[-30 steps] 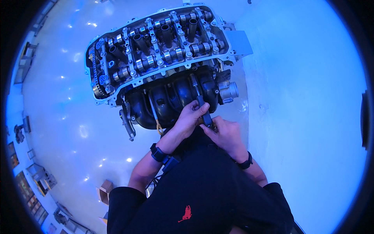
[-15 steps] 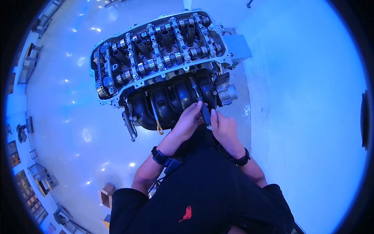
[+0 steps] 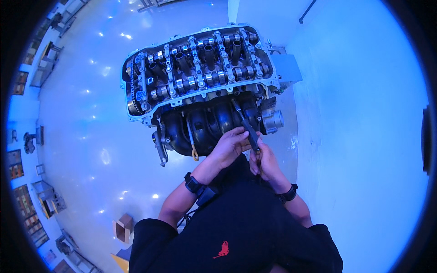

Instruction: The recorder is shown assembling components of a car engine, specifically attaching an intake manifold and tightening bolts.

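A socket driver with a dark handle and a slim metal shaft slants up and to the left, in front of the engine. My left hand is closed on its handle from the left, with thumb and fingertips near the upper part. At the handle's lower end, my right hand is closed on it, its fingers partly hidden. The socket end lies over the black intake manifold; whether it touches a bolt cannot be made out. Above the manifold, the engine's cylinder head stands uncovered, its camshafts showing.
A dipstick with a yellow loop hangs left of my left hand. To the right of the manifold is a silver throttle body. A white wall rises at the right, and an open cardboard box sits on the floor at lower left.
The view has shifted, so the engine appears lower and farther right. My right hand now grips the handle's lower end, and more of the handle shows, leaning more to the left.
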A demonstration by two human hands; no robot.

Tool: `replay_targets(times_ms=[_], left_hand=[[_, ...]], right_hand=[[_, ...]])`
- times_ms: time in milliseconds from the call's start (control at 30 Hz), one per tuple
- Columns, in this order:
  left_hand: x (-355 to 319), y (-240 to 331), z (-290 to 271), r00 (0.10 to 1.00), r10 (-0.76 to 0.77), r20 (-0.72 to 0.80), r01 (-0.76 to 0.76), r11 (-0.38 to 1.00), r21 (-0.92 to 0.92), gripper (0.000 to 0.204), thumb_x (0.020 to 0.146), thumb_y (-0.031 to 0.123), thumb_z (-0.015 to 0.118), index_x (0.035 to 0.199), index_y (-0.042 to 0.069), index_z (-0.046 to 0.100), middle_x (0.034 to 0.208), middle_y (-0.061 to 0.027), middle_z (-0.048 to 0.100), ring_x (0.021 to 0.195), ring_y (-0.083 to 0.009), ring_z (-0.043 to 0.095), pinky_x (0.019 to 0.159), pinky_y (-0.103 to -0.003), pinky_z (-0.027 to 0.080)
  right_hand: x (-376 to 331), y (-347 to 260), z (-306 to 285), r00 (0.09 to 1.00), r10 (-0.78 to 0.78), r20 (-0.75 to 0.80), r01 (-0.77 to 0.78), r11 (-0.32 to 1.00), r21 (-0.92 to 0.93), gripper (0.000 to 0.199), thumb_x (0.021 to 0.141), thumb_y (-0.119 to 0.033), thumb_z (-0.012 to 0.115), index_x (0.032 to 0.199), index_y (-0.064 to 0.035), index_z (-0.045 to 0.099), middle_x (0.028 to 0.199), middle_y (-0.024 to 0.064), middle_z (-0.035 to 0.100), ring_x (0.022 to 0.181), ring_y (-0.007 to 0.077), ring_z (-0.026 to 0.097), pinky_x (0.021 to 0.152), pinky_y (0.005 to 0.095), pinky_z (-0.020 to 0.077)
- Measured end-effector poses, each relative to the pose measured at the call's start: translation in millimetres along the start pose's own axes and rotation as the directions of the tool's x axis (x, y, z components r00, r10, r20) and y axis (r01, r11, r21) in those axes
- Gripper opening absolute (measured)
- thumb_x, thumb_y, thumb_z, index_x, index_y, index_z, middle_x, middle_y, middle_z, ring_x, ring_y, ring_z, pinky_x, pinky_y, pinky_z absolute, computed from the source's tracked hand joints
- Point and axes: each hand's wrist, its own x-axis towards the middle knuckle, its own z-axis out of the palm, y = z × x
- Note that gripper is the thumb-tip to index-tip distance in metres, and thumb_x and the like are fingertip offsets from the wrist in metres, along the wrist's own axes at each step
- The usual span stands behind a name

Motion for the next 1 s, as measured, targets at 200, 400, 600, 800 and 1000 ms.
replay_targets(times_ms=[200, 400, 600, 800, 1000], left_hand=[[3.0, -1.2, -6.1, 0.991, 0.019, -0.134, -0.005, 0.995, 0.104, 0.030, 0.089, 0.018, 0.058, 0.112, 0.000, 0.050, 0.099, -0.0089, 0.061, 0.092, -0.0190, 0.060, 0.085, -0.032, 0.047], [1.0, 1.8, 1.3, 0.985, 0.040, -0.169, -0.009, 0.984, 0.179, 0.029, 0.090, 0.020, 0.057, 0.112, 0.002, 0.049, 0.102, -0.0097, 0.059, 0.093, -0.0187, 0.059, 0.085, -0.033, 0.046], [6.4, -2.5, -7.2, 0.998, 0.007, 0.061, -0.010, 0.998, 0.057, 0.024, 0.093, 0.017, 0.049, 0.112, 0.002, 0.050, 0.112, -0.0116, 0.058, 0.102, -0.0212, 0.057, 0.091, -0.037, 0.044], [8.3, -6.0, -6.3, 0.998, -0.015, -0.056, 0.028, 0.968, 0.248, 0.021, 0.093, 0.016, 0.049, 0.108, 0.001, 0.052, 0.107, -0.0131, 0.060, 0.099, -0.0217, 0.059, 0.091, -0.037, 0.044], [10.5, -10.3, -4.3, 0.999, 0.030, -0.016, -0.028, 0.994, 0.110, 0.019, 0.092, 0.012, 0.049, 0.106, 0.000, 0.052, 0.112, -0.0150, 0.059, 0.107, -0.0237, 0.057, 0.093, -0.037, 0.044]], right_hand=[[-9.4, -14.3, 12.6, 0.754, -0.656, 0.039, 0.240, 0.220, -0.945, 0.040, 0.089, -0.037, 0.053, 0.070, -0.0018, 0.055, 0.051, 0.0119, 0.055, 0.046, 0.0260, 0.058, 0.043, 0.0350, 0.0426], [-0.4, -6.3, 16.8, 0.707, -0.704, 0.067, 0.215, 0.124, -0.969, 0.035, 0.087, -0.034, 0.056, 0.075, -0.0012, 0.060, 0.056, 0.0158, 0.056, 0.053, 0.0340, 0.059, 0.048, 0.0411, 0.0442], [7.5, 11.1, 2.3, 0.889, -0.438, -0.131, 0.219, 0.660, -0.718, 0.043, 0.094, -0.033, 0.043, 0.076, 0.0023, 0.059, 0.056, 0.0171, 0.056, 0.048, 0.0315, 0.057, 0.046, 0.0384, 0.0426], [6.7, 17.9, -4.0, 0.883, -0.465, -0.070, 0.255, 0.599, -0.759, 0.045, 0.095, -0.034, 0.042, 0.071, 0.0023, 0.055, 0.051, 0.0089, 0.052, 0.045, 0.0182, 0.053, 0.044, 0.0340, 0.0390], [6.4, 9.6, -0.4, 0.901, -0.410, -0.142, 0.214, 0.705, -0.676, 0.044, 0.095, -0.035, 0.044, 0.069, 0.0003, 0.054, 0.051, 0.0022, 0.049, 0.044, 0.0101, 0.049, 0.040, 0.0273, 0.0343]])
